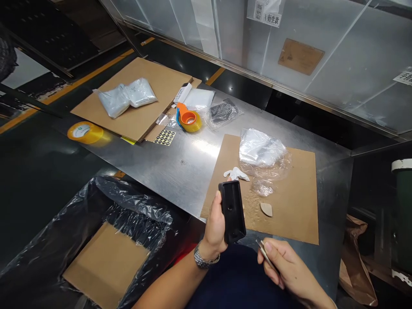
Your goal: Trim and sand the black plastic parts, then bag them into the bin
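My left hand (pixel 215 225), with a metal watch at its wrist, is wrapped round a black rectangular tray-like part (pixel 232 210), its hollow side facing up. To the right, my right hand (pixel 277 262) pinches a thin metal tool (pixel 266 254) whose tip points up and left, apart from the black part. Beneath and beyond them lies a cardboard sheet (pixel 292 197). On it are a beige quarter-round piece (pixel 266 209), a crumpled white item (pixel 236 174) and a clear plastic bag (pixel 262 148).
The metal table (pixel 174 171) also bears an orange tape dispenser (pixel 189 119), a sticker sheet (pixel 165 137), a yellow tape roll (pixel 84 132) and stacked cardboard (pixel 128 77) with bagged items (pixel 127 96). A black-lined bin (pixel 128 189) stands lower left.
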{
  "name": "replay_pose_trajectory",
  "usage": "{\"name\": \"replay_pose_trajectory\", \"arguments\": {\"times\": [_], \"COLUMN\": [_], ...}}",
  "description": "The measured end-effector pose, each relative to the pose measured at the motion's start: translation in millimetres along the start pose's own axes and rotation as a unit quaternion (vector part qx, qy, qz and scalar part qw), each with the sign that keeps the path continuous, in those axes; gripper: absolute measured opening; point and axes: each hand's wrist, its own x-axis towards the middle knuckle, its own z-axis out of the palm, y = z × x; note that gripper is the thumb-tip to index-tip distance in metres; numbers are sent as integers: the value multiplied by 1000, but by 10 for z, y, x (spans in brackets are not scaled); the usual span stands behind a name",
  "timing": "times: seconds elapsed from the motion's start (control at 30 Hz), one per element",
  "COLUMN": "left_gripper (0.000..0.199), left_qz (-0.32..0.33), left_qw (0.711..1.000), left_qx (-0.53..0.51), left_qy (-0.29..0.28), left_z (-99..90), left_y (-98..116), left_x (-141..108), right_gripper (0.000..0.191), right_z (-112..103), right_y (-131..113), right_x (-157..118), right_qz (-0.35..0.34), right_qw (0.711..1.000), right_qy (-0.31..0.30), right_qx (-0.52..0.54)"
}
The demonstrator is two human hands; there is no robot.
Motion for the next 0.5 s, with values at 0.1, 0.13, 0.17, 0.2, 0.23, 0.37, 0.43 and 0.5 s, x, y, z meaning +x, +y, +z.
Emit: {"name": "replay_pose_trajectory", "arguments": {"times": [0.1, 0.13, 0.17, 0.2, 0.23, 0.37, 0.43, 0.5], "left_gripper": [47, 48, 50, 52, 53, 52, 52, 52], "left_qz": [-8, -19, -31, -42, -49, -48, -43, -35], "left_qw": [1000, 999, 999, 999, 999, 998, 998, 998], "left_qx": [-8, -11, -13, -15, -18, -38, -44, -50], "left_qy": [-28, -27, -23, -19, -15, -17, -22, -23], "left_z": [-15, -22, -28, -31, -32, -15, -5, 1], "left_y": [6, 8, 9, 11, 12, 12, 8, 2], "left_x": [24, 33, 42, 50, 56, 68, 67, 65], "right_gripper": [45, 44, 41, 38, 34, 30, 34, 38], "right_z": [-6, -3, 5, 16, 31, 113, 154, 190], "right_y": [-7, -14, -22, -28, -33, -38, -59, -103], "right_x": [-5, -12, -23, -38, -58, -151, -187, -208], "right_qz": [-29, -36, -43, -52, -63, -87, -61, -20], "right_qw": [998, 996, 993, 989, 984, 961, 958, 959], "right_qy": [58, 68, 75, 80, 81, 74, 51, 26], "right_qx": [-28, -55, -86, -116, -145, -252, -276, -283]}}
